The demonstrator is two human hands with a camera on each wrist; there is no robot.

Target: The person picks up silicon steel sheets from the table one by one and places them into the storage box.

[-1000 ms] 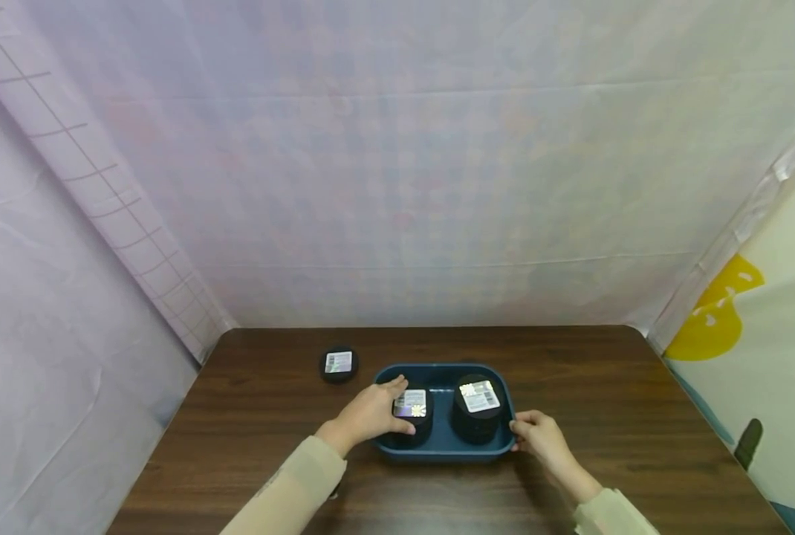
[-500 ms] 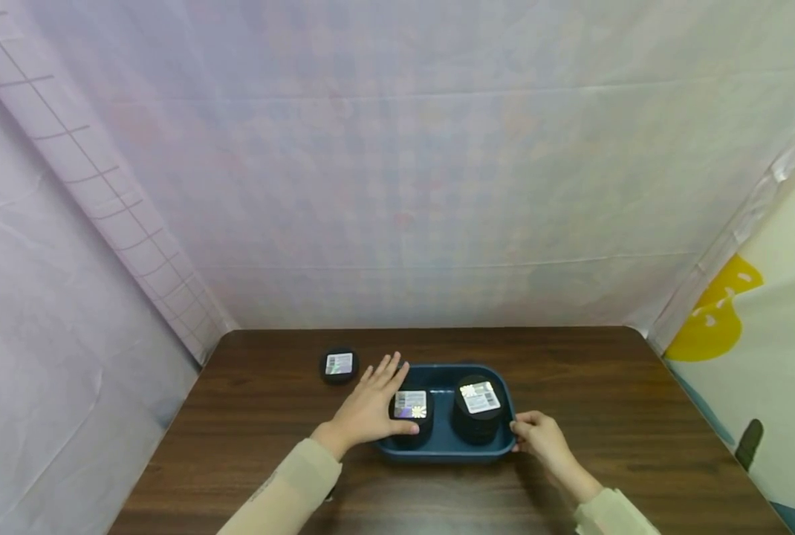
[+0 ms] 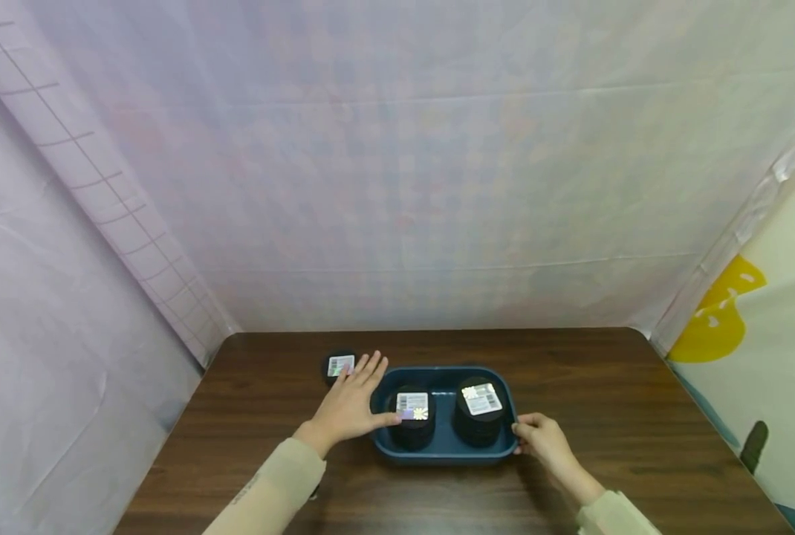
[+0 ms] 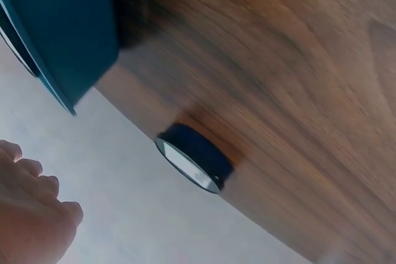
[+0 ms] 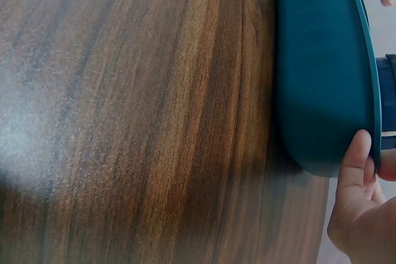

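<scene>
A dark blue-green tray (image 3: 446,455) stands on the table, with two stacks of round black containers in it. White labels top the left stack (image 3: 414,425) and the right stack (image 3: 479,420). My right hand (image 3: 546,446) pinches the tray's right rim between thumb and fingers, as the right wrist view also shows. With fingers spread and straight, my left hand (image 3: 347,407) hovers at the tray's left side and holds nothing. Just beyond its fingertips lies a single round black container (image 4: 193,156) with a white label, partly covered by the fingers in the head view.
The brown wooden table (image 3: 591,394) reaches back to a pale cloth wall (image 3: 404,186). A small dark thing (image 3: 314,492) shows beside the left sleeve, mostly hidden.
My left hand has come off the left stack, its fingers straightening, and has moved left toward the lone container. The right hand and the tray stay in place.
</scene>
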